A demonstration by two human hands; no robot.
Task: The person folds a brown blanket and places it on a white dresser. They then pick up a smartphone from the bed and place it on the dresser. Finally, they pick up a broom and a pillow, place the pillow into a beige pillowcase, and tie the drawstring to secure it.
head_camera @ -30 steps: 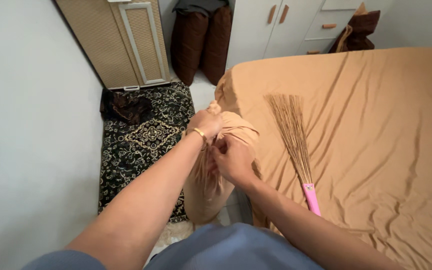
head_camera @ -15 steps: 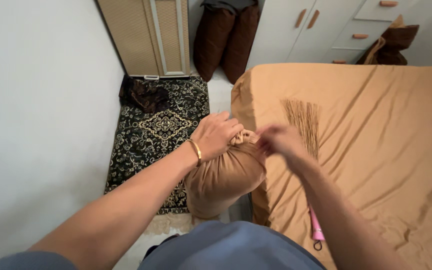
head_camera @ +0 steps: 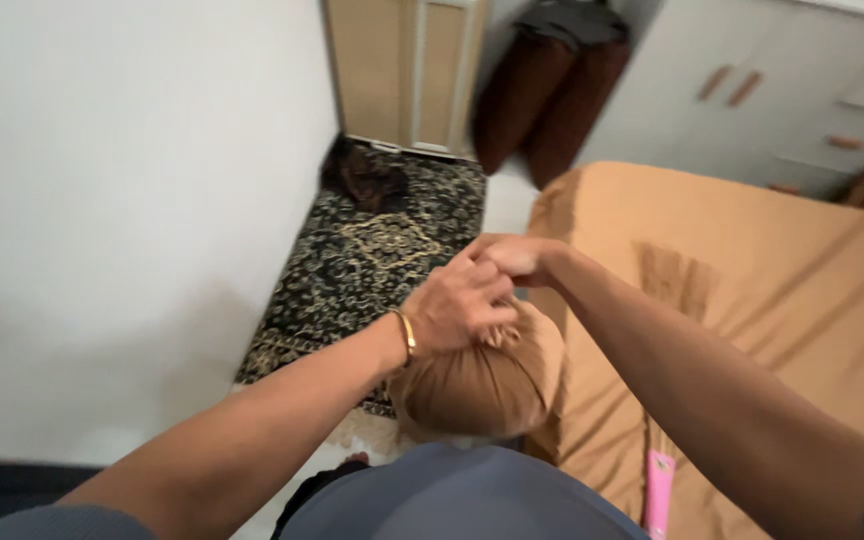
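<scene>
patterned rug (head_camera: pixel 372 260) on the left, then the left hand (head_camera: pixel 457 310), fingers clenched on the gathered neck of the tan cloth bundle (head_camera: pixel 482 385); bundle looks stuffed and bunched shut, though no finished knot shows; right hand (head_camera: pixel 512 255) pinches cloth just above, then the bed (head_camera: pixel 772 290), a pink broom handle (head_camera: pixel 659 490) on it

- A thin gold metal bangle (head_camera: pixel 408 336) circles the left wrist.
- Both forearms are bare down to the hands, the left hand (head_camera: pixel 460 305) and the right hand (head_camera: pixel 512 255).
- Short grey-blue fabric sleeves (head_camera: pixel 82 520) show at the picture's lower corners.
- A grey-blue cloth garment front (head_camera: pixel 462 495) covers the torso at the bottom edge.
</scene>
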